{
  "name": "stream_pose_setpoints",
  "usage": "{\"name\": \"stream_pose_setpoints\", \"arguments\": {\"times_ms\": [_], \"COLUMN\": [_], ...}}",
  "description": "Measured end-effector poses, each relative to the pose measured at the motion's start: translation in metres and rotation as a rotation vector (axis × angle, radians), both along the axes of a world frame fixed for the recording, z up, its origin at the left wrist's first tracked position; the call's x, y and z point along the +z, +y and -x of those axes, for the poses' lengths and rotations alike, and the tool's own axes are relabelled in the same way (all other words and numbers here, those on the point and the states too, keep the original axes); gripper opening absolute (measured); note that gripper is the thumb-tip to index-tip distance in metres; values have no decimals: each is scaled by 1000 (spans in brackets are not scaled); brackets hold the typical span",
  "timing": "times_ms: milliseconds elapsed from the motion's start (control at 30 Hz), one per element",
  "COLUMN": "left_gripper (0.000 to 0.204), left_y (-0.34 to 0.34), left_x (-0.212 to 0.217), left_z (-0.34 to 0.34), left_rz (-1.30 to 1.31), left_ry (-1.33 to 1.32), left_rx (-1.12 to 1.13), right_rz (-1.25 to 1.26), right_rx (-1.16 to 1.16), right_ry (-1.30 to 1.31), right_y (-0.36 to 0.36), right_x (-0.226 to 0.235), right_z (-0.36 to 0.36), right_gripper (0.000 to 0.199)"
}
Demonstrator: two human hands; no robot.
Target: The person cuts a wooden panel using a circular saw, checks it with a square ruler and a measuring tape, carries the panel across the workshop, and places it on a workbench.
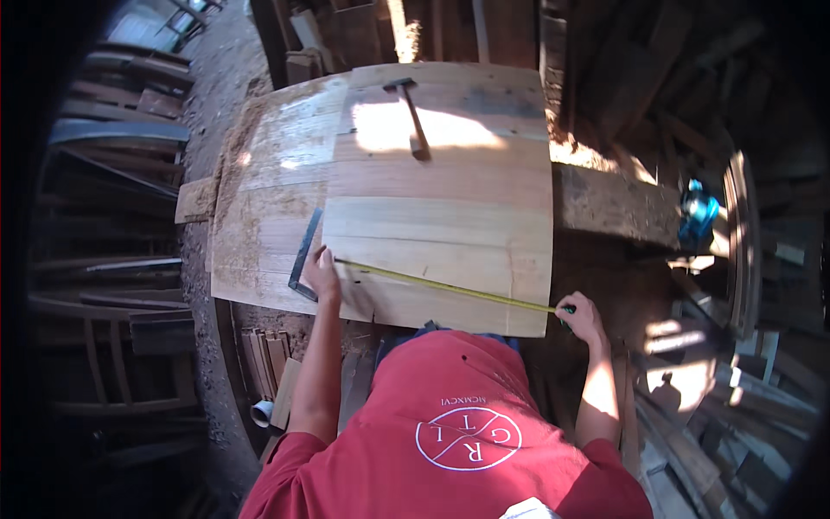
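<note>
Yellow tape measure [441,285] stretched across the near part of a pale wooden panel [432,233].
The right hand [581,317] has its fingers wrapped around the case, just off the panel's right edge; the left hand [322,275] is at the tape's left end, its exact grip unclear, beside a dark metal square [303,257]. A hammer [412,117] lies on the far side.

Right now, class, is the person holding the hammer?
No, the hammer lies on the wooden panel, while the yellow tape runs between the left hand and right hand.
</note>
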State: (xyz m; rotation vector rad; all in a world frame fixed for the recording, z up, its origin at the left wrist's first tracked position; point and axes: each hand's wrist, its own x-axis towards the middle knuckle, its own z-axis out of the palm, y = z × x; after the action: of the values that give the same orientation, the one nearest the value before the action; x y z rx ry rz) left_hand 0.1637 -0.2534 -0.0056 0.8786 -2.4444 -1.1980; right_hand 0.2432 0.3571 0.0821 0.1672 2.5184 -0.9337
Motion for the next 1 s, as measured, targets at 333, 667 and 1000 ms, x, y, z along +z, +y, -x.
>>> {"name": "stream_pose_setpoints", "arguments": {"times_ms": [333, 667, 1000], "left_gripper": [70, 46, 84], "left_y": [190, 165, 136], "left_x": [28, 20, 13], "left_z": [184, 276, 159], "left_rz": [346, 534, 662], "left_ry": [-67, -247, -166], "left_rx": [-468, -313, -485], "right_rz": [50, 55, -21], "right_rx": [-188, -120, 118], "right_ry": [154, 280, 198], "right_y": [52, -12, -48], "right_x": [35, 33, -26], "right_z": [157, 340, 502], "right_gripper": [17, 14, 15]}}
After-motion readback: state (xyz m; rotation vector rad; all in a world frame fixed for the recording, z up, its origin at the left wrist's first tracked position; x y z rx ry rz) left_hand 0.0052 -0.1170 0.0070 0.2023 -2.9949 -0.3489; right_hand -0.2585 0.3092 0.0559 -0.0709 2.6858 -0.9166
